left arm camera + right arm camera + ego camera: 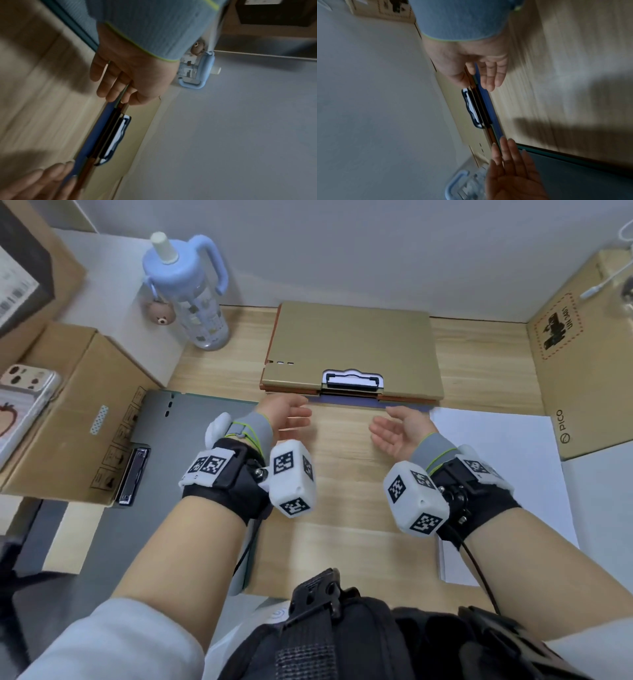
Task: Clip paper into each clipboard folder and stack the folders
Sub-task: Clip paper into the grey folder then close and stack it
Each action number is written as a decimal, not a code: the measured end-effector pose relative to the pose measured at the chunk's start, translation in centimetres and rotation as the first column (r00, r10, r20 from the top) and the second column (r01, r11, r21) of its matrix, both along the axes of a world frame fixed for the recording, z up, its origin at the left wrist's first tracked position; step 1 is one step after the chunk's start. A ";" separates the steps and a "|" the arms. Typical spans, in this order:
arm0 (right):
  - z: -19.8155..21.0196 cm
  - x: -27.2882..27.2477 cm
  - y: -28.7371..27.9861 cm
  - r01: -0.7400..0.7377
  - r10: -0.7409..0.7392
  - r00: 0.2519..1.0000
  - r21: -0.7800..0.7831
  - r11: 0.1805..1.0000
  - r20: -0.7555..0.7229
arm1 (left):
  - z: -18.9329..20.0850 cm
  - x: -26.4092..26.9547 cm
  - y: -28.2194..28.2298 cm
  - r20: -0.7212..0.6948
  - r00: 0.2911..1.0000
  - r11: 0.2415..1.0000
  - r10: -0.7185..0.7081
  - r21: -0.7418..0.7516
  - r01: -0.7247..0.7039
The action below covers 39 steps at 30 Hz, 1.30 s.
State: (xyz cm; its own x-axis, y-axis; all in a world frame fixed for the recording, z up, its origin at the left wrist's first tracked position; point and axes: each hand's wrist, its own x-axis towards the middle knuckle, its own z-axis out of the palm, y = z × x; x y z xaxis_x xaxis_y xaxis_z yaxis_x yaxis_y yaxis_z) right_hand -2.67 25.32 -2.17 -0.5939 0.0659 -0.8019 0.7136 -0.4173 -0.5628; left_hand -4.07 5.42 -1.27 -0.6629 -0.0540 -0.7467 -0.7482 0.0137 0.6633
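A stack of clipboard folders sits at the back middle of the wooden desk [342, 508]. The gold folder [349, 344] lies on top with its metal clip [352, 380] at the near edge; a brown one and a blue one [404, 406] show beneath. My left hand [287, 414] and right hand [397, 429] are at the stack's near edge, palms facing each other, fingers straight. In the wrist views the left hand [123, 81] and right hand [476, 67] touch that edge with their fingertips. A grey folder [191, 440] lies at the left. White paper [496, 474] lies at the right.
A blue water bottle [191, 292] stands at the back left. A cardboard box [68, 419] with a phone [24, 402] on it sits at the left, partly over the grey folder. Another cardboard box [579, 354] stands at the right. A grey wall is close behind the stack.
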 end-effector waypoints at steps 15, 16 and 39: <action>-2.1 5.5 -10.4 -0.486 0.488 0.871 -0.046 0.873 0.061 | -3.7 8.9 -10.9 -0.058 0.998 0.696 -0.019 -0.718 -0.029; -2.2 5.7 -10.8 -0.497 0.499 0.864 -0.047 0.867 0.065 | -3.7 9.3 -11.7 -0.062 0.998 0.679 -0.001 -0.733 -0.045; -2.5 6.9 -14.5 -0.620 0.615 0.780 0.006 0.785 0.119 | -2.0 12.8 -18.7 0.197 0.965 0.614 0.174 -0.788 0.050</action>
State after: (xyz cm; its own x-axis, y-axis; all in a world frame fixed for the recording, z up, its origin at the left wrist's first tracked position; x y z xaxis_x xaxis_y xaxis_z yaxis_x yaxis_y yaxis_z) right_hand 4.19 10.79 -4.66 -0.4323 -0.2503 -0.8663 0.8652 0.1553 -0.4767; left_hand 8.75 -13.25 -3.23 -0.4492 -0.7238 -0.5238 -0.8926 0.3888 0.2283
